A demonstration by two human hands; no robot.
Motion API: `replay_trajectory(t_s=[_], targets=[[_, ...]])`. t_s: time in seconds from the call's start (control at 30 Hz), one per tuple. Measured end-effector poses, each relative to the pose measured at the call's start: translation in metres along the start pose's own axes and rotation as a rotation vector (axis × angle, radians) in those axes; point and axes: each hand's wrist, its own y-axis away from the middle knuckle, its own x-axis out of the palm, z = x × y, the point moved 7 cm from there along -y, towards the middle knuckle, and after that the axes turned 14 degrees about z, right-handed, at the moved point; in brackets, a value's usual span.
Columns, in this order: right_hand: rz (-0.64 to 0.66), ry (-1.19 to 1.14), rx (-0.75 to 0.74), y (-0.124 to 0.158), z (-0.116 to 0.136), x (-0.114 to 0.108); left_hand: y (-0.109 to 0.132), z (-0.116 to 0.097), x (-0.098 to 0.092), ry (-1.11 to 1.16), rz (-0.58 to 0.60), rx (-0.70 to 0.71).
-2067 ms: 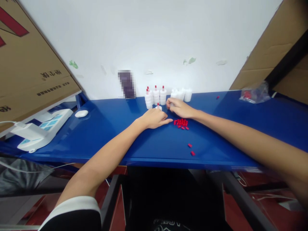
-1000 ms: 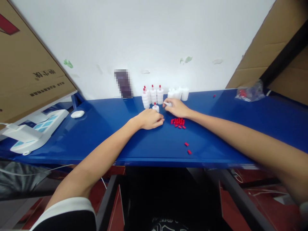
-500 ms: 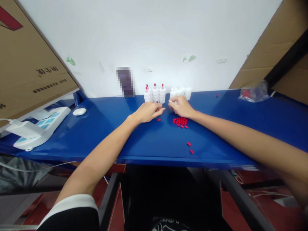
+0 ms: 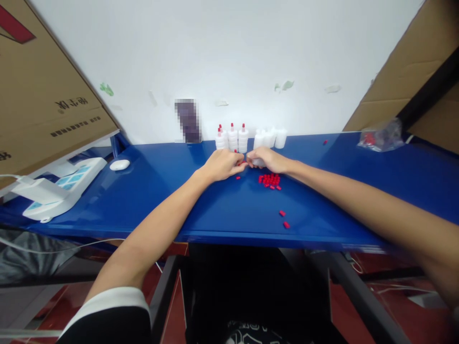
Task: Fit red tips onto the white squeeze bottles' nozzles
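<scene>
My left hand point(image 4: 225, 165) is closed, thumb and forefinger pinching a small red cap point(image 4: 245, 162). Facing it, my right hand point(image 4: 268, 160) wraps round a small white squeeze bottle point(image 4: 258, 163), mostly covered by the fingers. The fingertips of both hands almost meet at the cap; whether it sits on the bottle's tip I cannot tell. Behind my left hand stand several white bottles with red tips point(image 4: 233, 139). Beyond my right hand are several white bottles point(image 4: 280, 138) with no red visible. A pile of red caps point(image 4: 269, 180) lies below my right wrist.
Two loose red caps point(image 4: 286, 224) lie near the front edge of the blue table point(image 4: 222, 210). A clear bag point(image 4: 382, 137) with red pieces rests at the right. At the left are a white power strip point(image 4: 73, 184) and a white case point(image 4: 119, 165). A phone point(image 4: 188, 120) leans on the wall.
My right hand has moved left with the white bottle, bringing it up to the fingertips of my left hand. My left hand has barely moved. The red cap now shows between the hands.
</scene>
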Motion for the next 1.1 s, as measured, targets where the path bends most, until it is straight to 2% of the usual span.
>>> replay_trajectory(t_s=[0.2, 0.4, 0.67, 0.8, 0.93, 1.1], targets=[[0.067, 0.126, -0.033, -0.005, 0.006, 0.003, -0.001, -0.008, -0.002, -0.049, 0.004, -0.007], [0.073, 0.217, -0.022, -0.007, 0.007, 0.004, 0.0, -0.011, -0.002, -0.097, 0.051, 0.02], [0.092, 0.097, 0.007, -0.004, 0.007, 0.002, 0.002, -0.01, -0.001, -0.105, 0.069, 0.015], [0.078, 0.006, 0.015, -0.005, 0.004, 0.003, -0.001, -0.011, 0.002, -0.01, 0.027, 0.038], [0.002, -0.078, -0.002, -0.005, -0.001, 0.0, -0.003, -0.006, 0.005, 0.096, -0.025, 0.03], [-0.095, -0.161, -0.002, -0.003, -0.008, -0.009, 0.001, -0.001, -0.008, 0.169, -0.145, 0.028]])
